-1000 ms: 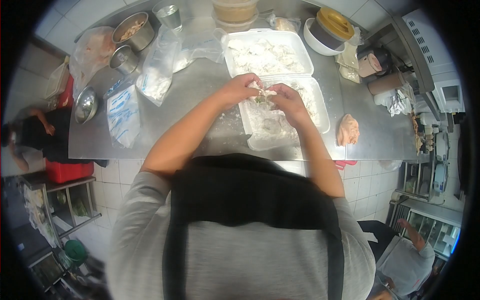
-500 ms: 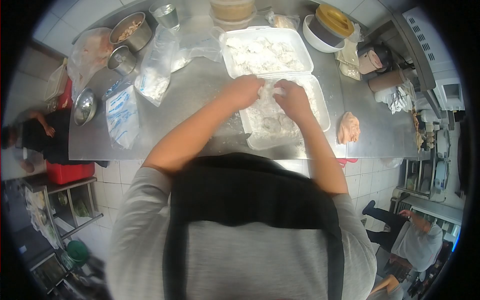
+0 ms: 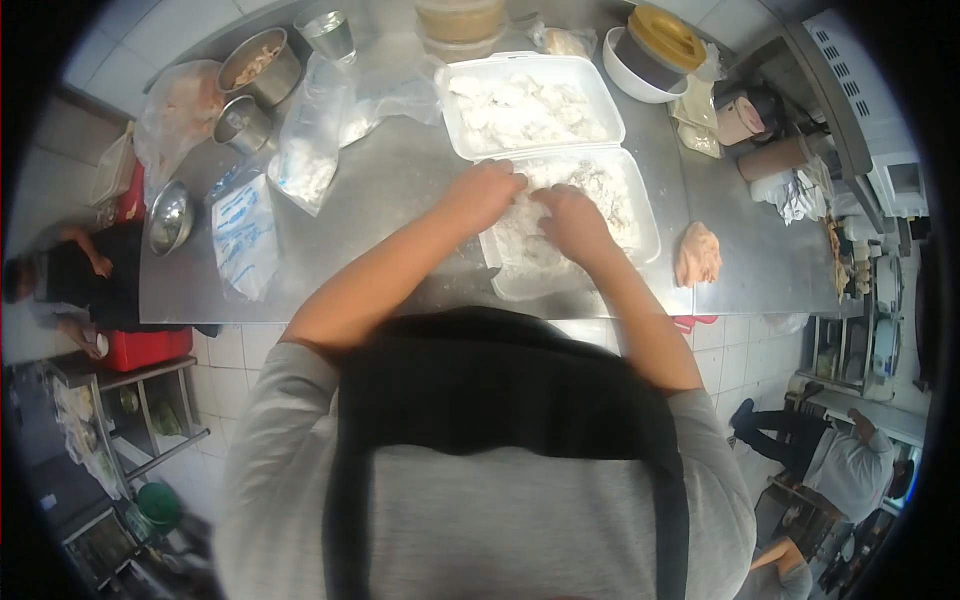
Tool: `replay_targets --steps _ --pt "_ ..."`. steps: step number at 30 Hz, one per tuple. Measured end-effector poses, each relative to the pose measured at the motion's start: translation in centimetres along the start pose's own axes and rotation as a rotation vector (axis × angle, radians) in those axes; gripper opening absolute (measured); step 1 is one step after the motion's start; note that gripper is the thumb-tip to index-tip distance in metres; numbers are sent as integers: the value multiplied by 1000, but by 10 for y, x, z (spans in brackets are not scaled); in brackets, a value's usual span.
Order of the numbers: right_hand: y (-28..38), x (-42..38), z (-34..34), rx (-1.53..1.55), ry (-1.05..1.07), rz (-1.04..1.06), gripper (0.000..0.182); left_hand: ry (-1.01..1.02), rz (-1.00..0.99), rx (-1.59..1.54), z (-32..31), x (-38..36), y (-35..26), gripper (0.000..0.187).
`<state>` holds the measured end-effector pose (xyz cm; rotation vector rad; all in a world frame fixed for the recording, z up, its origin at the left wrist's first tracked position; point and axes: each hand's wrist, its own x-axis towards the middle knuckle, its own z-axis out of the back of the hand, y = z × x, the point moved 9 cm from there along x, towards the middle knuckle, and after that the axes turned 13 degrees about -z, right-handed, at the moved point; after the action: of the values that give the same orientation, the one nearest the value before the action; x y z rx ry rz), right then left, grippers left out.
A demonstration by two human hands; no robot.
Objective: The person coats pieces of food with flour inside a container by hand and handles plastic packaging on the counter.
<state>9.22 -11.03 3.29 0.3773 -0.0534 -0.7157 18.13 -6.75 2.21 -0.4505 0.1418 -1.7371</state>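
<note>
A white foam clamshell box lies opened out on the steel table. Its far half holds flour-coated pieces; more pieces lie under loose flour in the near half. My left hand is at the left side of that near half, fingers curled down into the flour. Close beside it, my right hand reaches in with its fingers bent and the tips together. What lies between the fingertips of either hand is hidden by flour and knuckles. A lump of pale pink raw meat sits right of the box.
To the left are a flour bag, a blue-printed plastic bag, a steel bowl and a pot of brown pieces. A yellow-lidded container in a white bowl stands back right. People are at both sides.
My right hand has come nearer to my body and slightly left, uncovering floured pieces on the right. My left hand has barely shifted. The person at lower right has changed posture.
</note>
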Motion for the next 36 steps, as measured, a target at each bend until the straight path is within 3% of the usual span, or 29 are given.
replay_targets --steps 3,8,11,14,17,21,24,27,30,34,36 --pt "2 0 0 -9 -11 3 30 -83 -10 -50 12 -3 -8 24" --pt "-3 -1 -4 38 -24 3 27 -49 6 -73 2 -4 1 22" --pt "-18 10 18 275 -75 7 27 -181 -15 -109 19 -4 1 22" --pt "-43 19 56 205 -278 -15 21 -217 -97 -117 21 -2 -10 26" --pt "-82 7 81 190 -269 -198 18 -150 -175 -161 25 1 -35 29" --pt "-121 -29 54 79 -42 -250 19 -127 -333 -202 2 15 -52 29" --pt "-110 -49 40 55 -139 -228 23 167 -239 -92 -33 35 -43 33" --pt "-93 -57 41 226 -182 -186 29 57 -166 -164 -16 47 -31 38" --pt "-56 -62 43 322 -151 -60 32 -104 -274 -160 11 46 -36 46" --pt "-35 -63 22 295 -80 39 41 222 -251 -217 -17 10 -62 49" --pt "-34 -59 8 286 -51 32 46 190 -191 -226 -30 -5 -74 48"
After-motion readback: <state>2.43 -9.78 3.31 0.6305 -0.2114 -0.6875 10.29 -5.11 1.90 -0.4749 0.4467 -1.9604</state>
